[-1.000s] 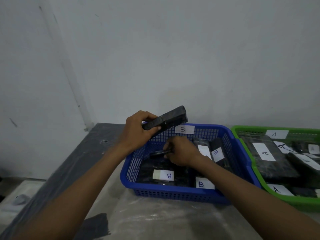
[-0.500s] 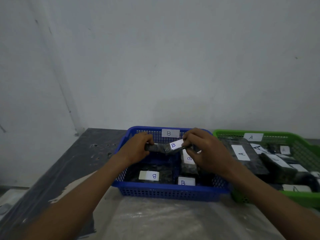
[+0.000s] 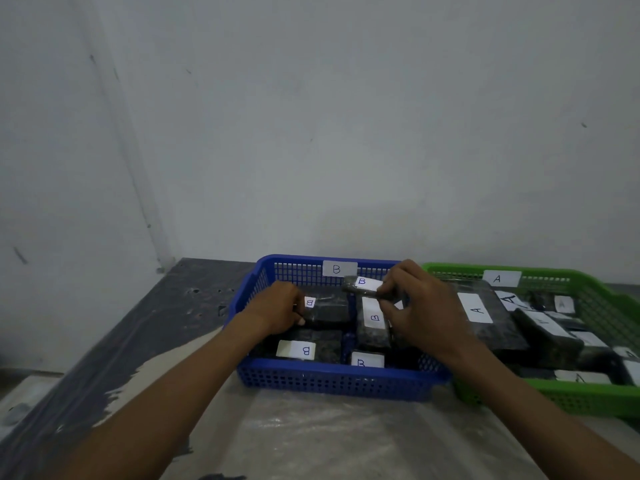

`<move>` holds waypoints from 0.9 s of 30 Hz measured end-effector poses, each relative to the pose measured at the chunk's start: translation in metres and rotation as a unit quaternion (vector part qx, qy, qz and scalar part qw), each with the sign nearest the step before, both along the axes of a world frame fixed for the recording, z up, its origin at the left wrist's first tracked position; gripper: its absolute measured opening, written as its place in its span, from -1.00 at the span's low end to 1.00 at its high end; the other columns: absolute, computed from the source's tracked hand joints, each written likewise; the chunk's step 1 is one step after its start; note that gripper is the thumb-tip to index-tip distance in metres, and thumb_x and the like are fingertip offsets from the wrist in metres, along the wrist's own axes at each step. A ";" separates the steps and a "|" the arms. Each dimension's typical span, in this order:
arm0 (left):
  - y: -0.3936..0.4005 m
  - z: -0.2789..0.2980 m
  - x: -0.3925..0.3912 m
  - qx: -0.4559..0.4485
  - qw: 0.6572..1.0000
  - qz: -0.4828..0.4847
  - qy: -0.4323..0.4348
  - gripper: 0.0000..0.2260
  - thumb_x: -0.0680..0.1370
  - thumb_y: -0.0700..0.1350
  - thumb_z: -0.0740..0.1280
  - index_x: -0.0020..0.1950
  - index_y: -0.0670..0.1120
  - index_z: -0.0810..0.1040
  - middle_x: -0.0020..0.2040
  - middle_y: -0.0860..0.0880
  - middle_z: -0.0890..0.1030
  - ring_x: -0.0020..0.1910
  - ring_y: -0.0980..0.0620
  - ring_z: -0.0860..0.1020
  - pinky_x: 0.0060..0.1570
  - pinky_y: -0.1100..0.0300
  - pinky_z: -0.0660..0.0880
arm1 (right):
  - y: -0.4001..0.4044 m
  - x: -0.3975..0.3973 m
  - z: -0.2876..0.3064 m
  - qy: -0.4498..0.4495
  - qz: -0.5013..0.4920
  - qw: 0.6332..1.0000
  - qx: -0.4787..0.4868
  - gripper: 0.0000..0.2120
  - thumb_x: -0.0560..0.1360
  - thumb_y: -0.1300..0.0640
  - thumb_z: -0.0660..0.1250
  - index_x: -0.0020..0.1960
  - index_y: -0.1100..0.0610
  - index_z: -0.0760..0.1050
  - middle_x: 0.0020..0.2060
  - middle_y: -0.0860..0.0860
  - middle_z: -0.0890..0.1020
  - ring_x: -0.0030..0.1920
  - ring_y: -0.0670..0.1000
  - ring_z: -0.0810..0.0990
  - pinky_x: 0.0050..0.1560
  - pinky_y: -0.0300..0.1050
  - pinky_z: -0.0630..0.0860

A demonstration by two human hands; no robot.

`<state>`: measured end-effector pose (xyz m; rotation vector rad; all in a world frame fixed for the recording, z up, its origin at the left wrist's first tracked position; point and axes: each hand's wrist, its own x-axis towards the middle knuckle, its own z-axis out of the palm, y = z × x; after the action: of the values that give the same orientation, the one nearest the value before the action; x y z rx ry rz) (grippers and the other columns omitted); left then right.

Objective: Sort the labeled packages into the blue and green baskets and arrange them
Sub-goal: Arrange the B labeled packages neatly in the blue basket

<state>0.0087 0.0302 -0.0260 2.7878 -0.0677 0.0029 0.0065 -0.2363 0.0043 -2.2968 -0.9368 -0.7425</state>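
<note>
The blue basket (image 3: pixel 332 381) with a B tag on its far wall holds several black packages with white B labels. My left hand (image 3: pixel 277 310) grips the left end of a black B package (image 3: pixel 329 308) lying at the basket's back left. My right hand (image 3: pixel 419 306) pinches a small B package (image 3: pixel 362 284) lifted above the basket's middle. Below it lies another B package (image 3: pixel 373 323). The green basket (image 3: pixel 588 398) on the right, tagged A, is filled with black A packages (image 3: pixel 479 310).
The baskets stand side by side on a table covered with clear plastic sheet (image 3: pixel 311 438), close to a grey wall (image 3: pixel 346 133). The table's dark, worn left edge (image 3: pixel 145 327) drops off to the floor on the left.
One second ago my left hand held a large package above the basket; it now lies inside at the back left. My right hand has picked up a small B package and lifted it.
</note>
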 end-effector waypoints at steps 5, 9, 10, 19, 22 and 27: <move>0.003 0.015 -0.009 -0.215 0.976 -0.026 -0.008 -0.53 0.43 0.08 0.48 0.31 0.09 0.48 0.20 0.11 0.56 0.12 0.13 0.57 0.16 0.15 0.52 | 0.019 0.013 -0.009 0.053 0.034 0.998 0.023 -0.81 0.34 0.29 0.50 -0.22 0.10 0.51 -0.21 -0.12 0.48 -0.29 -0.16 0.50 -0.27 -0.28 0.45; -0.002 0.030 -0.016 -0.264 0.959 -0.084 -0.051 -0.33 0.35 0.05 0.56 0.40 0.19 0.37 0.19 0.22 0.53 0.02 0.24 0.61 0.01 0.29 0.57 | 0.038 0.020 -0.015 0.069 0.081 0.994 0.027 -0.80 0.34 0.31 0.48 -0.19 0.11 0.49 -0.15 -0.09 0.50 -0.18 -0.10 0.53 -0.15 -0.12 0.56; -0.003 0.033 -0.016 -0.239 0.964 -0.094 -0.073 -0.36 0.36 0.02 0.56 0.39 0.16 0.41 0.19 0.20 0.54 0.01 0.24 0.61 0.02 0.32 0.56 | 0.041 0.021 -0.016 0.068 0.085 0.994 0.029 -0.80 0.34 0.31 0.48 -0.19 0.11 0.49 -0.14 -0.09 0.50 -0.16 -0.10 0.53 -0.13 -0.11 0.56; 0.005 0.033 0.002 -0.022 0.976 -0.103 -0.191 -0.70 0.46 -0.08 0.46 0.19 -0.01 0.60 0.04 0.04 0.59 -0.06 0.15 0.51 -0.08 0.34 0.44 | 0.035 0.034 -0.023 0.102 0.083 0.991 0.007 -0.71 0.40 0.19 0.49 0.09 0.02 0.57 0.08 -0.14 0.47 0.04 -0.21 0.47 0.05 -0.55 0.35; 0.016 0.030 0.012 0.029 0.984 -0.053 -0.169 -0.71 0.47 -0.10 0.43 0.19 -0.05 0.60 0.10 -0.03 0.59 0.00 0.04 0.55 0.02 0.14 0.50 | 0.025 0.040 -0.028 0.132 0.046 0.990 -0.011 -0.68 0.46 0.12 0.43 0.18 -0.03 0.50 0.13 -0.15 0.43 0.08 -0.18 0.45 0.08 -0.44 0.33; 0.028 0.020 0.028 0.143 0.983 -0.010 -0.111 -0.71 0.49 -0.12 0.40 0.21 -0.04 0.55 0.17 0.00 0.58 0.10 0.01 0.53 0.26 0.09 0.29 | 0.021 0.041 -0.038 0.180 0.029 0.983 -0.029 -0.62 0.45 0.15 0.42 0.25 0.00 0.47 0.11 -0.09 0.45 0.11 -0.06 0.48 0.11 -0.25 0.39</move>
<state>0.0366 0.0586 -0.0055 3.0614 -0.1625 0.3234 0.0476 -0.2158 -0.0339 -2.3375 -0.8590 -0.2635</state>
